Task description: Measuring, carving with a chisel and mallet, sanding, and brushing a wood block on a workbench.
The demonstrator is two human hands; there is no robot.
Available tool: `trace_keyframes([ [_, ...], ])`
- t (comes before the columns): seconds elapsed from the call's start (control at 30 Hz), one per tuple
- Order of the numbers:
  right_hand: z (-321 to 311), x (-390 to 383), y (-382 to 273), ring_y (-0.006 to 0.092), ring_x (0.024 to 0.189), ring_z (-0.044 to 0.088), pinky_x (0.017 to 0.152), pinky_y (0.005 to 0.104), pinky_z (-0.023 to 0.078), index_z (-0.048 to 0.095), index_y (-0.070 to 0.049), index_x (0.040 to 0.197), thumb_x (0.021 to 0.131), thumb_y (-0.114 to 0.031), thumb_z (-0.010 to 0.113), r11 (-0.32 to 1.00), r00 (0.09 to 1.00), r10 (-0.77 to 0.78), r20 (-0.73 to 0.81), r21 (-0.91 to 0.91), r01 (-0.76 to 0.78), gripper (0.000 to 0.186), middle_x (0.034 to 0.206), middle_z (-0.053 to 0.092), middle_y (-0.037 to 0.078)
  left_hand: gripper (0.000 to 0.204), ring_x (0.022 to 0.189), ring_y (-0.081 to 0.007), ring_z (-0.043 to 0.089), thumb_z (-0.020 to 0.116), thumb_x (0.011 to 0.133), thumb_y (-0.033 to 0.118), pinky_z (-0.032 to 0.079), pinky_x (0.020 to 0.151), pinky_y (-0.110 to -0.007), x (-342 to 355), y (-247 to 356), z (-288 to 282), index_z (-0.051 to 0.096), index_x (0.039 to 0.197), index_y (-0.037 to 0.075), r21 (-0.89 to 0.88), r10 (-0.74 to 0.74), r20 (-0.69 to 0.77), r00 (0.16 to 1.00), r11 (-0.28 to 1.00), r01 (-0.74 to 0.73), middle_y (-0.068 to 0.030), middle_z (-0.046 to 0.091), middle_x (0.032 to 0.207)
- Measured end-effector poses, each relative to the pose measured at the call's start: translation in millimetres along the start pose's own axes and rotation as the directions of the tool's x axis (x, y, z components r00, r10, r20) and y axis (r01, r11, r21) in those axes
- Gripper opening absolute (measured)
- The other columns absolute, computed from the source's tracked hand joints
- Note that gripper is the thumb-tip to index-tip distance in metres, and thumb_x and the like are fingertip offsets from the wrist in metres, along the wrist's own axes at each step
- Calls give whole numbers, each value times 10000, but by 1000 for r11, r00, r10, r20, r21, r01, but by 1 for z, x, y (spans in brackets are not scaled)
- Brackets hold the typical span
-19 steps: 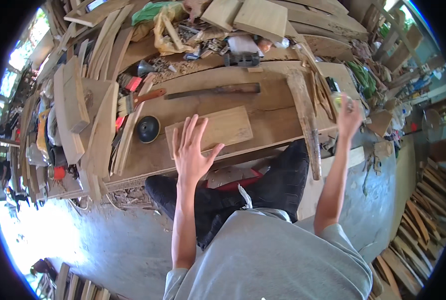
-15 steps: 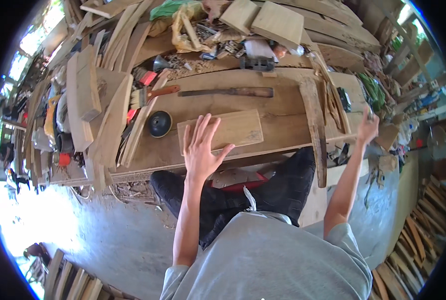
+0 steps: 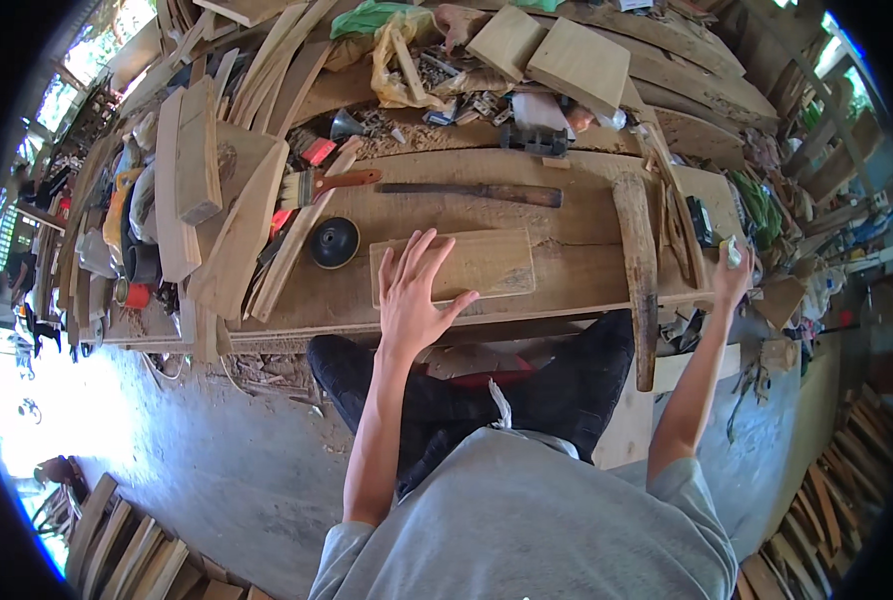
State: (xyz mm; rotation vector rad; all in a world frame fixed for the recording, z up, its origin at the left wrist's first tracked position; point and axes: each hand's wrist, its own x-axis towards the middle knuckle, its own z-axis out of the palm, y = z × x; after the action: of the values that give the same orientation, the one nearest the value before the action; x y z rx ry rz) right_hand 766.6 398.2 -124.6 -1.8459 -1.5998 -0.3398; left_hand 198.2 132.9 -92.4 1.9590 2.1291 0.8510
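Table (image 3: 587, 217) is the biggest thing here, wood top, running across in front of me. Planks (image 3: 245, 235) heaped at its left end. Long tapered timber (image 3: 635, 260) lies on the right side, narrow end sticking out past the near edge. Rectangular board (image 3: 492, 265) sits flat near the front edge, between the planks and the timber. My left hand (image 3: 412, 305) is over the board's left end, fingers spread, palm down, not gripping. Long dark tool (image 3: 477, 190) with a wooden handle lies just beyond the board, handle to the right. Brush (image 3: 342, 180) is left of it, bristles to the left. My right hand (image 3: 734, 280) is well apart from the left, out past the timber, fingers closed around a small pale item. Black round disc (image 3: 334, 243) is just left of the board. Smallest: that pale item (image 3: 733, 252), too small to identify.
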Motion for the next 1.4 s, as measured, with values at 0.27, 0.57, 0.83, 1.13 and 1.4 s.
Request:
trace_keyframes([
  [0.27,-83,-108,-251,393,1323,624,1135,476,485,704,-65,1250,1006,-234,734,763,867,-441,231,605,227,298,1358,689,191,690,1519,-282,435,817,912,377,244,1232,-661,95,28,57,559,1533,226,-138,118,-93,989,982,-130,-84,478,1615],
  [0.57,-16,-87,-303,431,1205,651,1029,488,536,685,-53,1290,989,-82,659,685,781,-488,390,726,66,304,1239,709,219,392,1257,-306,659,806,895,174,421,1123,-545,162,9,54,730,1274,110,80,54,268,962,994,-78,-106,676,1355],
  [0.83,101,-48,-317,357,1227,630,1036,501,478,727,-125,1225,956,-196,696,841,766,-536,355,300,450,280,1292,699,142,365,1120,-367,689,693,991,129,540,993,-461,126,6,-49,564,1323,47,-242,135,-161,978,955,-172,-188,699,1182],
  [1.13,92,-51,-325,346,1033,662,901,506,473,704,-123,1084,935,-176,761,741,725,-640,256,456,493,169,985,739,89,120,837,-87,636,690,1062,132,503,807,-241,57,-69,-98,628,1107,40,-654,-147,-343,928,746,-123,-7,668,887],
  [1.4,-30,-119,-369,317,1070,662,987,460,501,737,-102,1133,941,-172,761,456,543,-813,211,811,367,205,1049,747,80,319,799,-123,602,655,1105,212,501,853,-289,39,-85,-105,577,836,59,-773,-316,-415,853,617,-147,-1,591,758],
])
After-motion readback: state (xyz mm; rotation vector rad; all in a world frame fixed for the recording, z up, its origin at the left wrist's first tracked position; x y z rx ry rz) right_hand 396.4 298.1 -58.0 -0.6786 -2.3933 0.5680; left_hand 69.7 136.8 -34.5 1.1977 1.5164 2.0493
